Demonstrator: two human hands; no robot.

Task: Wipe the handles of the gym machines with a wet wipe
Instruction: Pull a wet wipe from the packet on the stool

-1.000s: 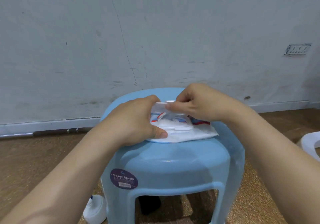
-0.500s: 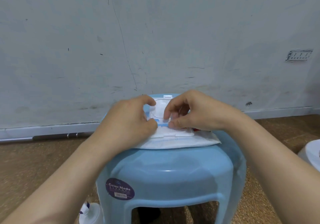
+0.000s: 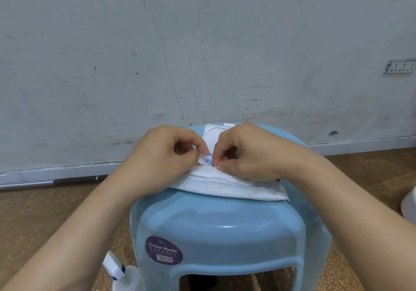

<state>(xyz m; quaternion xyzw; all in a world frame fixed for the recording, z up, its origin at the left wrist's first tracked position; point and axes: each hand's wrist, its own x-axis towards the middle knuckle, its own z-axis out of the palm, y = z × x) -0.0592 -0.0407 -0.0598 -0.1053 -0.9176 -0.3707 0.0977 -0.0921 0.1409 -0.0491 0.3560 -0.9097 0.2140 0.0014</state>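
One wipe pack (image 3: 236, 191) lies flat on top of one blue stool (image 3: 225, 227); its one lid (image 3: 212, 133) stands flipped open toward the wall. Two hands meet at the opening, close together; left hand (image 3: 162, 162) pinches a small white-and-blue bit of the pack; right hand (image 3: 249, 155), fingers curled, pinches the pack just beside it. One spray bottle (image 3: 126, 277) on the floor by the stool; one round sticker (image 3: 163, 250) on the stool front.

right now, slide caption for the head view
Left hand and right hand pinch the open wipe pack on a stool.
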